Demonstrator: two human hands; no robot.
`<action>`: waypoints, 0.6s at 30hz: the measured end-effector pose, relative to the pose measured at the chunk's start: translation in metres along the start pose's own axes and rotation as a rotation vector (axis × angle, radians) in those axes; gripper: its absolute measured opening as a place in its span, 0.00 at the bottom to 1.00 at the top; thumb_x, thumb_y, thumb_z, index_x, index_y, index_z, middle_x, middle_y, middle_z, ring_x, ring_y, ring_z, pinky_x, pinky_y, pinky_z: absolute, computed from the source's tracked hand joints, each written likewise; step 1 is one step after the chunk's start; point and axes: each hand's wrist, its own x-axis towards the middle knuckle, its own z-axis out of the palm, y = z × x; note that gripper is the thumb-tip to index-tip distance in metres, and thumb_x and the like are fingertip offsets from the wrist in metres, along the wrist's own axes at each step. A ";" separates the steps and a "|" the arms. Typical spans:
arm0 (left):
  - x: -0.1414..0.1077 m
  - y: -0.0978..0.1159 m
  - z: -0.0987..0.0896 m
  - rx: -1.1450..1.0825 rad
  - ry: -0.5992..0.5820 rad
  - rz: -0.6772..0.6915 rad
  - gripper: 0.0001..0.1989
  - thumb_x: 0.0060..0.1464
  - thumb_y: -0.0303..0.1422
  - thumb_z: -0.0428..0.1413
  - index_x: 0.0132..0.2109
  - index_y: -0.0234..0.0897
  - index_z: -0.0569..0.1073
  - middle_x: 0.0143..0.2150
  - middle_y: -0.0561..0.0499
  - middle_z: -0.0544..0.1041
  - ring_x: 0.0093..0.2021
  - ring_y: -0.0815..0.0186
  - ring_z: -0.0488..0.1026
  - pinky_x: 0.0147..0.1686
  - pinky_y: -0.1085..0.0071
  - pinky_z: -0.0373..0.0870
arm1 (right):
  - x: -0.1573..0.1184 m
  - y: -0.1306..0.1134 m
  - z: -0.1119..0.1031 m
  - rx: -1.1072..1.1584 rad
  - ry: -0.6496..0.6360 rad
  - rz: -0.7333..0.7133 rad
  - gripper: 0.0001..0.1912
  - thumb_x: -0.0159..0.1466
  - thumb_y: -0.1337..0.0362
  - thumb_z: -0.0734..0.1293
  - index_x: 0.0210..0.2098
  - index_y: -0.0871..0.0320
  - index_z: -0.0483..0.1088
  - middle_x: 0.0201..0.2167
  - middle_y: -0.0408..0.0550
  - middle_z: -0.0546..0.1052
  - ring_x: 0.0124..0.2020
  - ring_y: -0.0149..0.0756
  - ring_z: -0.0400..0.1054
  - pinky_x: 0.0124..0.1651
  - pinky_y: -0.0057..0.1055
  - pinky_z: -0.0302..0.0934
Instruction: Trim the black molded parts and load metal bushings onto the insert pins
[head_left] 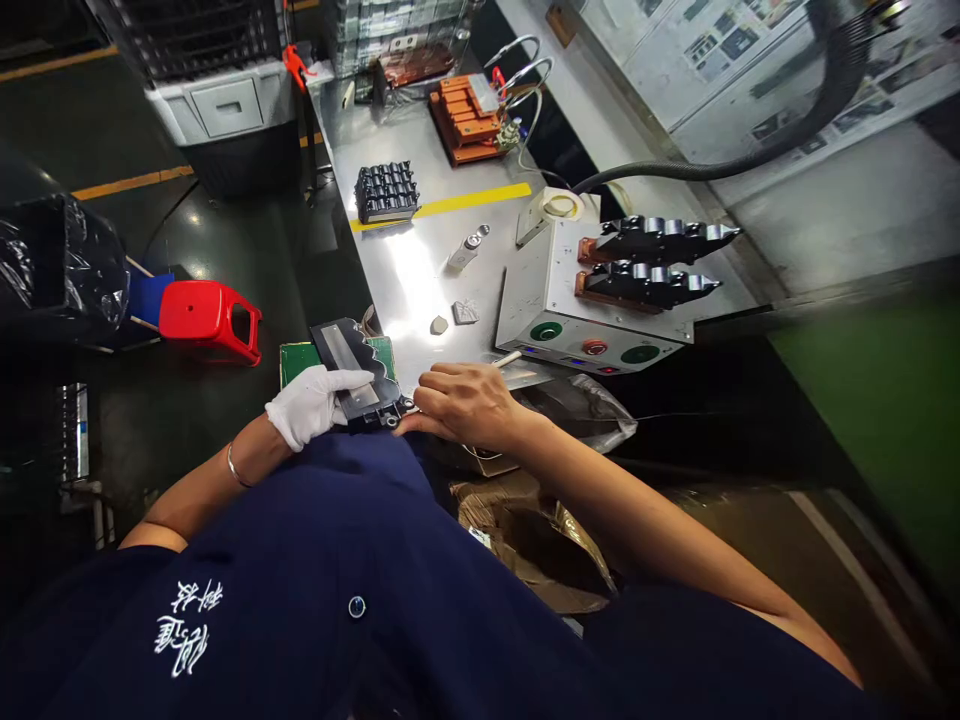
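In my white-gloved left hand is a black plastic part with a scalloped edge, a flat silvery strip and small ring-shaped lugs at its near end. The thumb lies across its face. My bare right hand is closed beside those lugs, around a slim tool with a pale handle whose end sticks out past the knuckles. The tool's tip is mostly hidden by the fingers, so I cannot tell its exact kind. Behind the part lies a green board at the table's corner.
On the metal table stand a stack of black parts, a small bottle and an orange fixture. A control box carrying black parts is at right. A red stool stands left; an open bag lies below.
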 end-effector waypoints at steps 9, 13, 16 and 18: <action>-0.002 0.001 0.003 -0.013 0.021 -0.024 0.07 0.56 0.21 0.55 0.33 0.27 0.77 0.28 0.46 0.80 0.27 0.67 0.78 0.32 0.73 0.77 | 0.000 0.002 -0.003 0.009 -0.028 0.000 0.31 0.66 0.42 0.58 0.17 0.59 0.63 0.15 0.41 0.65 0.20 0.27 0.57 0.25 0.29 0.43; -0.003 0.005 0.007 -0.091 0.016 -0.092 0.09 0.58 0.21 0.52 0.34 0.25 0.77 0.28 0.45 0.80 0.28 0.67 0.78 0.34 0.73 0.78 | -0.003 -0.001 -0.001 0.141 0.099 0.030 0.24 0.63 0.43 0.63 0.27 0.59 0.72 0.25 0.45 0.75 0.25 0.28 0.67 0.26 0.26 0.54; -0.004 0.012 0.008 -0.143 -0.015 -0.161 0.13 0.62 0.24 0.48 0.33 0.27 0.76 0.28 0.46 0.80 0.26 0.69 0.77 0.33 0.75 0.76 | -0.002 -0.005 0.002 0.286 0.135 0.021 0.19 0.65 0.51 0.65 0.49 0.56 0.71 0.45 0.51 0.79 0.41 0.31 0.75 0.35 0.24 0.66; -0.006 0.016 0.004 -0.070 -0.054 -0.143 0.15 0.64 0.30 0.48 0.34 0.29 0.77 0.29 0.46 0.80 0.21 0.72 0.74 0.25 0.77 0.73 | 0.001 -0.006 0.006 0.391 0.184 0.056 0.21 0.65 0.55 0.67 0.55 0.54 0.68 0.48 0.51 0.79 0.44 0.32 0.75 0.38 0.24 0.68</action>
